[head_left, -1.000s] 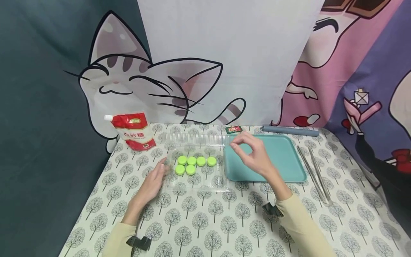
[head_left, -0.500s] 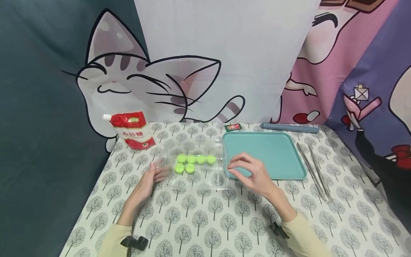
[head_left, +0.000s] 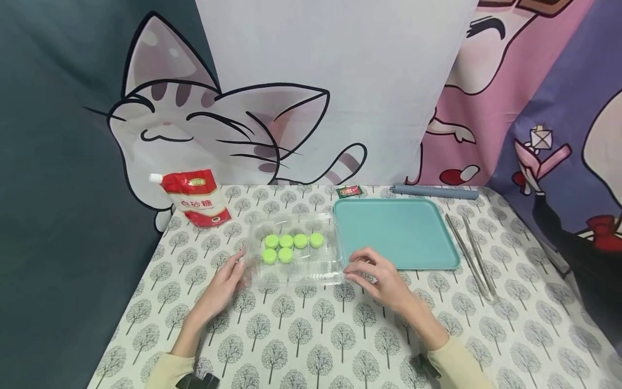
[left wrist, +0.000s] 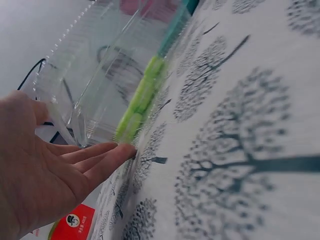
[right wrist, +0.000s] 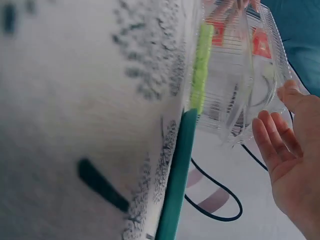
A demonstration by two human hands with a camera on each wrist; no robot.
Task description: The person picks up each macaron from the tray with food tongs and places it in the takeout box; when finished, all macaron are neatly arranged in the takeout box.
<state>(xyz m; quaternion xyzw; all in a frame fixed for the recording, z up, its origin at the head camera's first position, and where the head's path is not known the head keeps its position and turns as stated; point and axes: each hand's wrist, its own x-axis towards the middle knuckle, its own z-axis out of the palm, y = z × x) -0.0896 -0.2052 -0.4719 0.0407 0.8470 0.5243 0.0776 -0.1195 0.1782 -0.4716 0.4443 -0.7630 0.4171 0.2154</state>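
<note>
A clear plastic clamshell box (head_left: 311, 273) stands on the table with several bright green macarons (head_left: 300, 241) inside. Its see-through lid (left wrist: 107, 47) is over the base and tilted, with a gap along the side. My left hand (head_left: 224, 283) is at the box's left side, fingers stretched along the lower edge and thumb up by the lid. At the front right corner is my right hand (head_left: 381, 278). In the right wrist view its fingers are loosely extended and its thumb (right wrist: 290, 95) is at the lid's edge. Exact fingertip contact is hard to see through the plastic.
A teal tray (head_left: 396, 232) lies right of the box, with metal tongs (head_left: 473, 259) beyond it. A grey-blue rod (head_left: 434, 192) and a small red-green packet (head_left: 349, 191) lie at the back. A red and white sugar pouch (head_left: 196, 198) stands back left.
The lid has swung forward and down over the macarons. My right hand has come from the back edge of the box to its front right corner. My left hand stays on the left side.
</note>
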